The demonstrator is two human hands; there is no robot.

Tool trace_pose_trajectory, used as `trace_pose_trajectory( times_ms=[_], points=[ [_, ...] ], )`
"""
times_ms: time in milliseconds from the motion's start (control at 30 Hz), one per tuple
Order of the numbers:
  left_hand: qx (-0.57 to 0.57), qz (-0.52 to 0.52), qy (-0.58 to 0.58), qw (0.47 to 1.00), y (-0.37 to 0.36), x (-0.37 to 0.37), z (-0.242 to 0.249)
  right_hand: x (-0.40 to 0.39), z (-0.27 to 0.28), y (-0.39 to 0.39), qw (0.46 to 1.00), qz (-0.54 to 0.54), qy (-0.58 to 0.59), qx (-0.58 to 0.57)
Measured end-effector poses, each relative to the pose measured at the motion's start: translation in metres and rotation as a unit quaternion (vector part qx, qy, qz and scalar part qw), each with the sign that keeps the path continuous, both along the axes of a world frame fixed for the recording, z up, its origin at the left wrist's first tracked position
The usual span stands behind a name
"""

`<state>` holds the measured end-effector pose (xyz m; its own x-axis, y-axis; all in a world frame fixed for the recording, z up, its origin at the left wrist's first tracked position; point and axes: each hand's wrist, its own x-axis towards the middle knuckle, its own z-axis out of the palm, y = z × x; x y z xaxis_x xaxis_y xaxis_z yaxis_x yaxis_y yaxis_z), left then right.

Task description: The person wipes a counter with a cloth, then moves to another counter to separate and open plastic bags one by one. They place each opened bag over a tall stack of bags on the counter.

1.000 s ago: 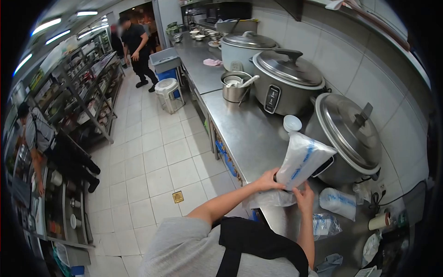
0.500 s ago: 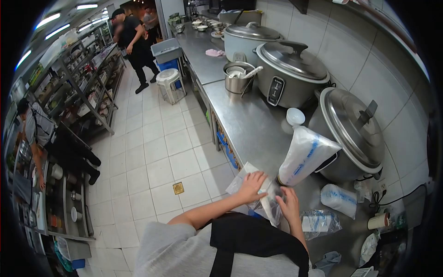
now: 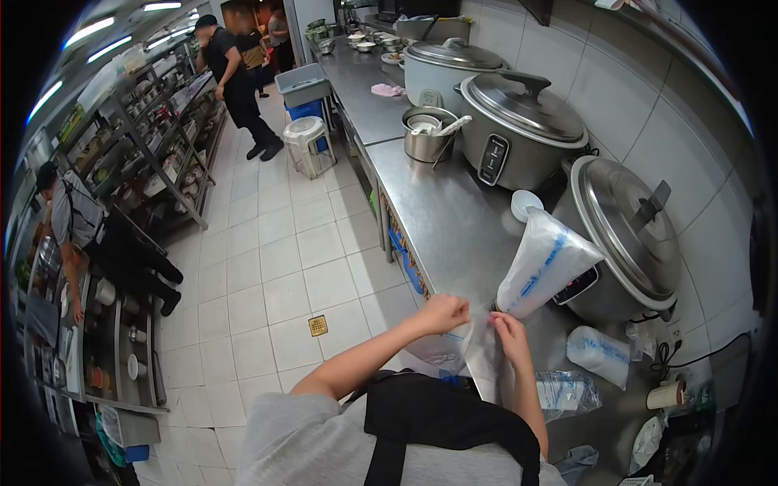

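My left hand (image 3: 445, 314) is closed at the counter's front edge, its fingers pinching the upper edge of a clear plastic bag (image 3: 444, 350). Close by on the right, my right hand (image 3: 508, 324) has its fingertips pressed together at the bag's other side. Whitish material hangs between and below the hands, partly hidden by the arms. A tall plastic-wrapped bundle with blue print (image 3: 545, 263) leans just beyond my right hand. Another wrapped bundle (image 3: 598, 355) and a clear packet (image 3: 564, 392) lie to the right.
Large lidded cookers (image 3: 523, 130) line the wall side of the steel counter (image 3: 442, 231). A steel pot with utensils (image 3: 429, 146) and a white bowl (image 3: 527, 204) stand there. A stool (image 3: 308, 146) is on the floor. One person (image 3: 235, 77) stands far off; another (image 3: 89, 223) bends at the left shelves.
My left hand has gone from lying spread on the bag to a closed grip at its edge. My right fingers have drawn together. The standing person has shifted, and another person shows behind.
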<state>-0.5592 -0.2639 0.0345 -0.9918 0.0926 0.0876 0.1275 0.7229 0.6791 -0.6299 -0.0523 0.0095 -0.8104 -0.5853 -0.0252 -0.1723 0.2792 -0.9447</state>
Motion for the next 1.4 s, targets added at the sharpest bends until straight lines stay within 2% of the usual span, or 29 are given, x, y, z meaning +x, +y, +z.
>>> trace_pose_trajectory(
  times_ms=[33,100,167,267,300,367,400,467,500,533,567,600,667,700,733,767,800,833,867,900,933,967,1000,1067,1133,1200,1267,1333,1400],
  points=[
    [0.054,0.011,0.006,0.998,-0.009,0.007,0.015,0.003,0.007,-0.001,1.000,-0.004,-0.003,0.001],
    [0.153,0.025,0.026,0.988,-0.025,0.020,0.046,0.010,0.031,-0.005,0.984,0.007,-0.116,-0.132],
    [0.206,0.025,0.046,0.977,-0.040,0.032,0.077,0.010,0.041,-0.009,0.989,0.004,-0.054,-0.141],
    [0.260,0.003,0.048,0.964,-0.054,0.041,0.100,0.014,0.065,-0.015,0.982,-0.019,-0.060,-0.175],
    [0.260,-0.014,0.043,0.964,-0.056,0.042,0.103,0.013,0.068,-0.019,0.982,0.005,-0.040,-0.186],
    [0.383,-0.014,0.007,0.924,-0.058,0.047,0.106,0.015,0.068,-0.027,0.980,0.019,-0.019,-0.197],
    [0.382,-0.024,0.002,0.924,-0.059,0.049,0.108,0.015,0.065,-0.033,0.983,0.043,-0.031,-0.177],
    [0.492,-0.071,-0.024,0.867,-0.059,0.051,0.112,0.018,0.059,-0.036,0.985,0.062,-0.044,-0.156],
    [0.491,-0.075,-0.025,0.867,-0.059,0.051,0.115,0.020,0.058,-0.037,0.965,0.099,-0.195,-0.144],
    [0.491,-0.081,0.001,0.867,-0.060,0.051,0.119,0.023,0.057,-0.038,0.921,0.135,-0.341,-0.129],
    [0.492,-0.086,0.029,0.866,-0.061,0.051,0.120,0.029,0.057,-0.042,0.891,0.111,-0.381,-0.219],
    [0.493,-0.086,0.030,0.865,-0.066,0.049,0.117,0.028,0.061,-0.039,0.892,0.110,-0.380,-0.217],
    [0.444,-0.028,0.024,0.895,-0.085,0.045,0.103,0.024,0.076,-0.031,0.918,0.065,-0.301,-0.250],
    [0.330,0.004,0.032,0.943,-0.092,0.040,0.101,0.024,0.089,-0.029,0.935,0.023,-0.254,-0.248],
    [0.331,0.003,0.032,0.943,-0.091,0.038,0.097,0.021,0.099,-0.026,0.935,0.021,-0.253,-0.248],
    [0.160,0.091,0.128,0.975,-0.086,0.034,0.095,0.016,0.108,-0.022,0.962,0.027,-0.179,-0.205],
    [-0.019,0.176,0.218,0.960,-0.076,0.032,0.100,0.014,0.117,-0.019,0.981,0.033,-0.104,-0.160],
    [0.039,0.174,0.235,0.956,-0.063,0.030,0.108,0.015,0.128,-0.020,0.986,0.027,-0.095,-0.136],
    [0.033,0.117,0.277,0.953,-0.047,0.029,0.121,0.009,0.130,-0.022,0.986,0.026,-0.093,-0.137],
    [0.029,0.059,0.316,0.947,-0.030,0.029,0.133,0.005,0.130,-0.023,0.993,0.042,-0.067,-0.090],
    [-0.024,-0.014,0.313,0.949,-0.012,0.030,0.149,0.003,0.129,-0.023,0.997,0.058,-0.041,-0.041],
    [-0.076,-0.087,0.310,0.944,0.001,0.026,0.159,0.003,0.135,-0.024,0.997,0.058,-0.042,-0.038],
    [-0.073,-0.087,0.311,0.944,0.006,0.019,0.159,0.005,0.144,-0.026,0.997,0.072,-0.021,-0.009],
    [-0.220,-0.145,0.308,0.915,0.012,0.004,0.158,0.005,0.151,-0.024,0.996,0.084,0.004,0.022],
    [-0.197,-0.162,0.292,0.922,0.009,-0.005,0.164,0.000,0.154,-0.014,0.989,0.136,0.034,0.038],
    [-0.195,-0.208,0.279,0.917,0.005,-0.010,0.167,-0.003,0.159,-0.003,0.990,0.136,-0.006,0.020],
    [-0.182,-0.205,0.306,0.912,0.006,-0.015,0.167,-0.007,0.161,0.007,0.989,0.137,-0.047,-0.001],
    [-0.162,-0.214,0.355,0.896,0.007,-0.021,0.167,-0.012,0.159,0.017,0.976,0.172,-0.099,-0.091],
    [-0.153,-0.218,0.365,0.892,0.008,-0.026,0.164,-0.019,0.152,0.027,0.972,0.186,-0.089,-0.112]
  ],
)
